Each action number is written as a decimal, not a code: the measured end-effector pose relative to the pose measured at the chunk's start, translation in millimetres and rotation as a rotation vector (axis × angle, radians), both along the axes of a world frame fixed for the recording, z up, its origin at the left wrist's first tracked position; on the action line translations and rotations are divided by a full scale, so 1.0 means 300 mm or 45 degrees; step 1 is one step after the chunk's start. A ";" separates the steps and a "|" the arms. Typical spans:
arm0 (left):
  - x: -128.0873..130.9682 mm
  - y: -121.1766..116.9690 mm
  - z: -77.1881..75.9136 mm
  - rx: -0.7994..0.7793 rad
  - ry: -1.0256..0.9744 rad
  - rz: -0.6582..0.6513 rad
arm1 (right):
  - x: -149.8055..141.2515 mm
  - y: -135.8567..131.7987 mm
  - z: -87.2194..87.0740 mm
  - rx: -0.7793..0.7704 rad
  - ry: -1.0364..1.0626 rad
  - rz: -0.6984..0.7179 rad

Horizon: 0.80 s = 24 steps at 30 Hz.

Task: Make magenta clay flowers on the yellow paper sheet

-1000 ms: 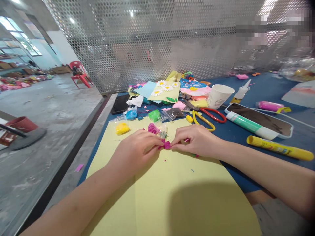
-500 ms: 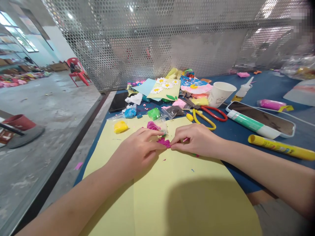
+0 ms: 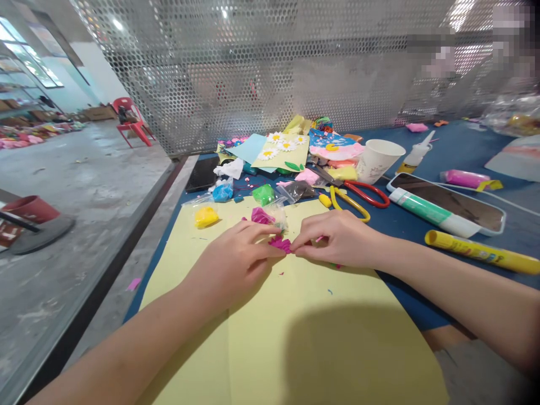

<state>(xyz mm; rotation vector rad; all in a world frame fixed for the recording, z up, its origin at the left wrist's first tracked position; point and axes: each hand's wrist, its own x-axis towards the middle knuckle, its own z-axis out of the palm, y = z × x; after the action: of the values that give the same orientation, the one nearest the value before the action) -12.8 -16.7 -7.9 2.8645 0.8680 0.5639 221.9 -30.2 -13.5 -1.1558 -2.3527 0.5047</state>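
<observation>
A small magenta clay flower (image 3: 280, 244) with narrow petals lies on a large yellow paper sheet (image 3: 261, 337). My left hand (image 3: 240, 253) has its thumb and fingers closed about the flower from the left, the fingertips on its edge. From the right, my right hand (image 3: 329, 239) pinches at the flower's right edge with thumb and forefinger. A bit of pink shows inside the curled right fingers; its kind is hidden. Just beyond the flower rest a lump of magenta clay (image 3: 261, 216) and a clear plastic bag (image 3: 277, 214), partly behind my left fingers.
Bagged yellow clay (image 3: 206, 216), blue clay (image 3: 223, 192) and green clay (image 3: 264, 194) lie beyond my hands. Red-and-yellow-handled scissors (image 3: 367, 194), a paper cup (image 3: 379, 160), a glue stick (image 3: 426, 208), a phone (image 3: 459, 199) and a yellow marker (image 3: 481, 251) are at right. A perforated metal panel (image 3: 253, 73) stands behind.
My right hand has shifted very slightly left at the flower's edge. My left hand stays in place, and the flower lies where it was.
</observation>
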 end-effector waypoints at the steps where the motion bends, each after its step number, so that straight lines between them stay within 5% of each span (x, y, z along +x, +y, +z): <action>1: 0.001 0.000 0.002 -0.002 -0.005 0.002 | 0.000 0.000 -0.001 0.018 -0.013 0.011; 21: -0.011 0.041 0.022 0.000 -0.201 0.360 | -0.008 -0.008 -0.006 0.044 0.015 0.077; 24: -0.006 0.065 0.011 0.039 -0.081 0.443 | -0.012 0.005 -0.002 0.014 0.076 -0.073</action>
<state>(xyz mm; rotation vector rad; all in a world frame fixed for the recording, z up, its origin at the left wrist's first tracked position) -14.6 2.8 -4.7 2.7169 1.3686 0.7002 218.4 -28.8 -14.2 -1.1829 -2.2622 0.4989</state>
